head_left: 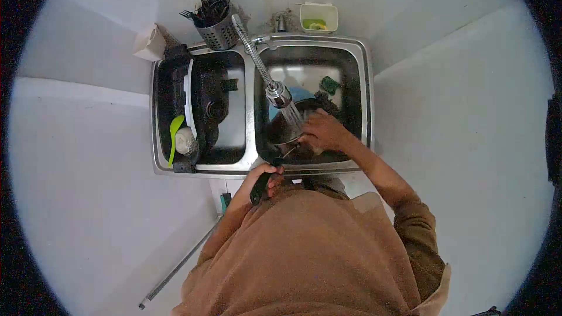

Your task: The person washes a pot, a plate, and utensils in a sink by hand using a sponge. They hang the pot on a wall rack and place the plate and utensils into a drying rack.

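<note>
A saucepan (285, 131) is held tilted in the right-hand basin, under water running from the faucet's spray head (278, 95). My left hand (266, 180) is closed around its black handle (261, 186) at the front edge of the sink. My right hand (321, 130) reaches into the basin, its fingers spread against the right side of the pan by the stream. No sponge shows in that hand, though part of the palm is hidden. Behind the pan lies a light blue round item (300, 92), partly covered.
A green scrubber (329, 85) and a dark scouring pad (326, 103) lie in the right basin. A dish rack (202, 105) with a lime-green spoon (174, 134) fills part of the left basin. Behind stand a cutlery holder (220, 35) and a white tub (319, 13).
</note>
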Demonstrator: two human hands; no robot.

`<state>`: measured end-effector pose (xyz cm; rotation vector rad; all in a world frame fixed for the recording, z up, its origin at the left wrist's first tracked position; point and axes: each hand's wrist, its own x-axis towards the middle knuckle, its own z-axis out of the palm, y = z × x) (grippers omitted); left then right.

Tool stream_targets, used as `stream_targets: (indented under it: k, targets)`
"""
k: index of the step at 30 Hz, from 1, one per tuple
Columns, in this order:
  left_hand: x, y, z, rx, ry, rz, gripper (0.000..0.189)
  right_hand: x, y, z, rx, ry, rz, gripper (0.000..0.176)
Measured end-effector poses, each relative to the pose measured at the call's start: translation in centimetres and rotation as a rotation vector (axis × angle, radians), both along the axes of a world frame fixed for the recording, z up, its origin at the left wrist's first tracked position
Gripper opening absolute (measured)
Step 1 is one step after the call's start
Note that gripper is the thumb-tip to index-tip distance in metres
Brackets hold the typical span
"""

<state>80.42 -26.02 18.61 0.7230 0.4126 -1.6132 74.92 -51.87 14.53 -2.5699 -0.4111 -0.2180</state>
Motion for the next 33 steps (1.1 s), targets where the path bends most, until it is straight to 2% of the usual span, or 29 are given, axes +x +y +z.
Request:
stream_targets:
  k: [1, 5, 6, 8, 9, 11, 14, 18, 20, 21, 23, 24, 26, 27, 29, 30, 32, 33]
  targets:
    - [0.2, 0.0, 0.1, 0.066, -0.123, -0.066, 0.023, 0.7, -0.3, 0.2, -0.025, 0.108, 0.055, 0.03]
    - [-0.3, 0.6, -1.2, 0.199, -0.269, -0.154, 0.03, 3.6, -0.2, 3.5, -0.041, 0.398, 0.187, 0.032]
    - [-0.3, 0.7, -1.4, 0.153, -0.396, -0.242, 0.032, 4.0, -0.2, 3.5, -0.043, 0.399, 0.193, 0.032]
    - [-0.3, 0.7, -1.4, 0.099, -0.595, -0.374, 0.033, 4.8, -0.1, 3.3, -0.062, 0.611, 0.21, 0.031]
    - [-0.4, 0.7, -1.8, 0.101, -0.592, -0.369, 0.033, 5.3, -0.1, 3.3, -0.063, 0.613, 0.216, 0.031]
    - [-0.7, 0.6, -3.2, -0.053, -0.776, -0.415, 0.031, 6.1, -0.1, 3.3, -0.127, 0.686, 0.344, 0.03]
    - [-1.3, -0.1, -2.8, 0.067, -0.653, -0.424, 0.033, 7.0, -0.3, 3.3, -0.2, 0.773, 0.437, 0.033]
    - [-0.9, -0.4, -3.6, -0.021, -0.734, -0.417, 0.034, 7.4, -0.5, 4.3, -0.212, 0.763, 0.44, 0.035]
    - [-0.1, -0.8, -3.1, -0.022, -0.765, -0.496, 0.036, 7.8, -0.5, 5.3, -0.215, 1.0, 0.331, 0.036]
    - [0.0, -0.9, -2.8, -0.022, -0.765, -0.496, 0.036, 7.6, -0.9, 4.3, -0.215, 1.0, 0.33, 0.036]
    - [0.2, -1.0, -2.4, 0.115, -0.708, -0.351, 0.037, 6.6, -2.1, 1.4, -0.199, 0.657, 0.355, 0.035]
    - [0.4, -1.0, -2.5, 0.115, -0.709, -0.352, 0.037, 6.5, -2.2, 2.0, -0.2, 0.656, 0.354, 0.035]
    - [0.9, -1.1, -2.8, 0.262, -0.504, -0.229, 0.039, 5.9, -2.1, 3.4, -0.161, 0.79, 0.149, 0.031]
    - [1.0, -0.8, -3.9, 0.261, -0.506, -0.23, 0.039, 5.4, -2.1, 3.3, -0.161, 0.788, 0.147, 0.031]
    - [1.3, 0.1, -6.8, 0.214, -0.521, -0.327, 0.038, 4.1, -2.3, 2.0, -0.204, 0.482, 0.176, 0.027]
    - [0.8, -0.4, -6.2, 0.213, -0.522, -0.33, 0.038, 3.3, -2.2, 1.3, -0.204, 0.481, 0.172, 0.027]
    - [-0.8, -1.3, -4.2, 0.511, -0.912, -0.358, 0.036, 1.7, -1.6, -0.2, -0.232, 0.208, 0.039, 0.021]
    - [-1.1, -1.1, -3.9, 0.509, -0.918, -0.368, 0.036, 1.0, -1.2, -1.0, -0.229, 0.206, 0.029, 0.021]
